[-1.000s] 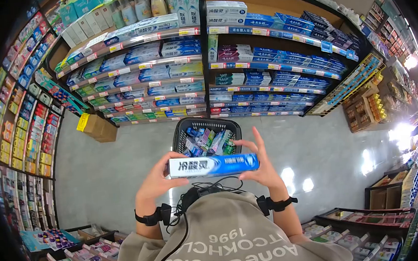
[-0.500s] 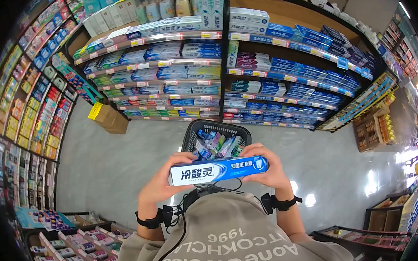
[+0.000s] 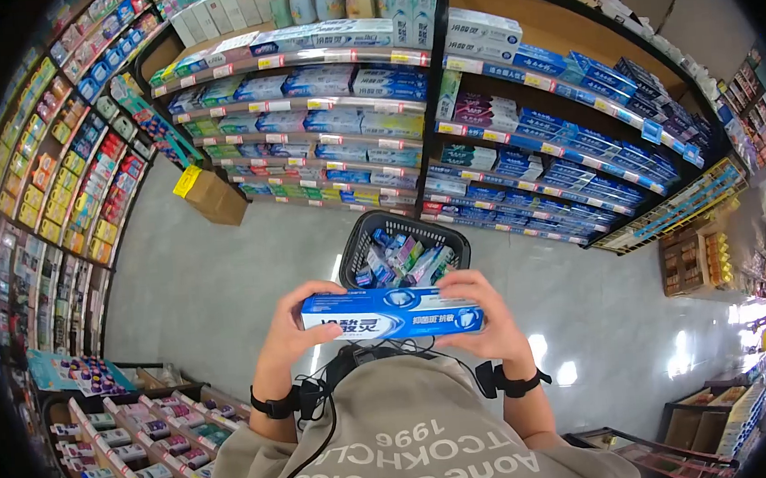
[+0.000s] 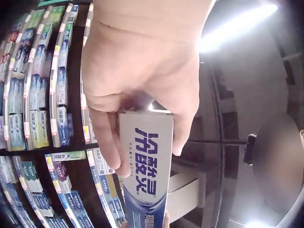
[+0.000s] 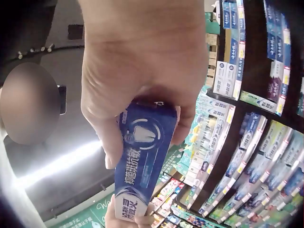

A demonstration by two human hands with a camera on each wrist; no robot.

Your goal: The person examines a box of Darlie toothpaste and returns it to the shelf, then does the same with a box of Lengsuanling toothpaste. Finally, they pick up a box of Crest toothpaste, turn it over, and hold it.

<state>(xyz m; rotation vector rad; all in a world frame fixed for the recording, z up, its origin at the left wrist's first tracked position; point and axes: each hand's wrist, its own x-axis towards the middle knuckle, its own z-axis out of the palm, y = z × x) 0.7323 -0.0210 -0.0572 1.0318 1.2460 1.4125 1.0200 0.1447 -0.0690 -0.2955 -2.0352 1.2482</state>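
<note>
A long white-and-blue toothpaste box (image 3: 388, 317) lies level between both hands, in front of the torso. My left hand (image 3: 296, 329) grips its white end, thumb on the front face and fingers behind. At the blue end, my right hand (image 3: 488, 319) holds it between thumb and fingers. The left wrist view shows the white lettered part of the box (image 4: 146, 156) within the left hand's grasp. Seen from the right wrist, the blue face of the box (image 5: 145, 147) bears a tooth picture. Both palms hide the box's ends.
Just beyond the box, a black basket (image 3: 458, 238) on the floor holds several small cartons (image 3: 406, 257). Shelves of toothpaste (image 3: 301, 85) stand ahead. A brown carton (image 3: 216, 200) is on the floor at left. Low display racks (image 3: 139, 434) stand behind on both sides.
My right fingers, spread a second ago, have closed around the box's blue end. The box has tipped, showing more of its upper face. Shelves and basket have shifted right in the head view.
</note>
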